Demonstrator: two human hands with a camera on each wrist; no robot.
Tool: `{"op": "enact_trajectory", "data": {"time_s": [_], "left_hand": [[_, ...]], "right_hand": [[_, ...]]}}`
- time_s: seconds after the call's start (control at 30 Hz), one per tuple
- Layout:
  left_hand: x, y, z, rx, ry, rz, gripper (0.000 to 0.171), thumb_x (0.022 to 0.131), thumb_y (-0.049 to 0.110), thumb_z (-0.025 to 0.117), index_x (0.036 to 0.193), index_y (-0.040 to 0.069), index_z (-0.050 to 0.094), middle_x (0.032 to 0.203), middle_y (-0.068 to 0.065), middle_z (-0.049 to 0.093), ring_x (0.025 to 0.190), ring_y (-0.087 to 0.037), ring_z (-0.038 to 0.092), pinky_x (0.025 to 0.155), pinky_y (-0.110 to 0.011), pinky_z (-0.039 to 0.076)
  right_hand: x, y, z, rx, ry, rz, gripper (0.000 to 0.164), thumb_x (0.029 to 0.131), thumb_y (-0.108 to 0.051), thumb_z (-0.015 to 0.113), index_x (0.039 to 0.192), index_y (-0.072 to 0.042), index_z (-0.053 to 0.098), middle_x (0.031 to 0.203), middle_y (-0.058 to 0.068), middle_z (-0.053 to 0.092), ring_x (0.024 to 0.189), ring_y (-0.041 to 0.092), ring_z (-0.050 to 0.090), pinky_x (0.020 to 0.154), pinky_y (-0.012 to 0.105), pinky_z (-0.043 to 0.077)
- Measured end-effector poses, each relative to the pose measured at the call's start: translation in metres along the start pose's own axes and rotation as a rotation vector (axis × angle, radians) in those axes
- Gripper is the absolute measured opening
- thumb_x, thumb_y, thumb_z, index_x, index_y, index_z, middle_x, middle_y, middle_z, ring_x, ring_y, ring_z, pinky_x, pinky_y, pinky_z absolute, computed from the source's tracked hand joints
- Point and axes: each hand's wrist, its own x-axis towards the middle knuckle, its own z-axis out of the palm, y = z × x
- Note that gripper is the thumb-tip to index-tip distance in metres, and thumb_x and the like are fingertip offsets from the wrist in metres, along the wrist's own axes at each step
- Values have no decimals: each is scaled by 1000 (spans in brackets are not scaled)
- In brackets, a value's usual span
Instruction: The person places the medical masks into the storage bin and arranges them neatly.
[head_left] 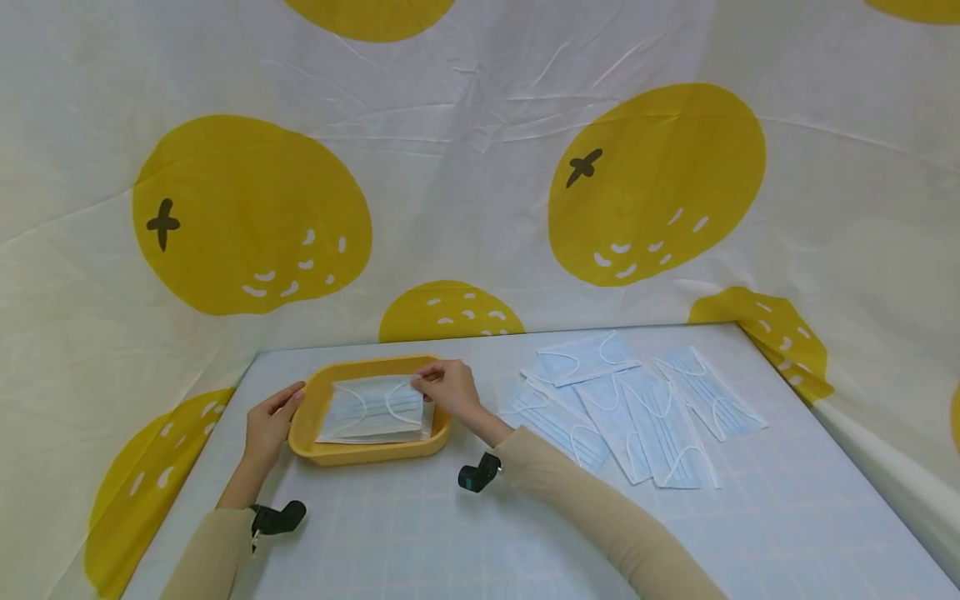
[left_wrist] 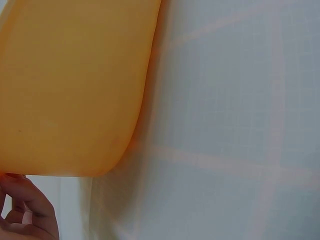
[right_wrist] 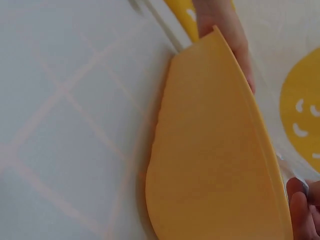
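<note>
Reaches in from the near edge with both arms in beige sleeves, wearing a small black camera at the left wrist and a similar black device at the right. Works over a pale table printed with a faint grid of lines. Grips the left end of a shallow yellow tray with the left hand, fingers bent at the rim; cannot make out every fingertip in the left wrist view, with only part of that hand in sight. Extends the right hand over the tray's right end and pinches, between thumb and finger, the upper right corner of a light blue face mask. Has that mask inside the tray, nearly flat, white ear loops uppermost, with another edge peeking out beneath at the right; cannot tell the number underneath. To the right of the tray and apart from it, has several more masks on the table, overlapping in a loose fan at differing angles, loops showing. Farthest off, hangs creased behind the table as a white cloth with big yellow fruit-like shapes, some marked with a dark cross and white flecks.
</note>
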Motion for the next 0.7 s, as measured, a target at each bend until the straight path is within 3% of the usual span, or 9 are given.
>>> {"op": "enact_trajectory", "data": {"time_s": [0.2, 0.47, 0.7], "left_hand": [[-2, 2, 0, 25, 0, -11, 53, 97, 44, 51, 137, 10, 54, 121, -1, 57, 80, 8, 50, 65, -10, 47], [-2, 1, 0, 38, 8, -1, 53, 96, 45, 53, 136, 10, 55, 110, 11, 57, 79, 9, 50, 64, -11, 48], [-3, 2, -1, 55, 6, 9, 52, 97, 43, 52, 136, 10, 55, 119, 2, 58, 80, 9, 49, 65, -11, 47]], "right_hand": [[-1, 0, 2, -90, 2, -14, 12, 87, -12, 71, 93, -3, 74, 84, 9, 73, 55, 7, 60, 53, 17, 53], [-3, -4, 4, -208, 16, -24, 11, 87, -12, 70, 94, -4, 74, 87, 7, 72, 63, 7, 61, 56, 16, 52], [-3, -4, 7, -324, 31, -63, 12, 86, -8, 70, 96, -3, 75, 88, 6, 73, 78, 13, 64, 70, 20, 54]]}}
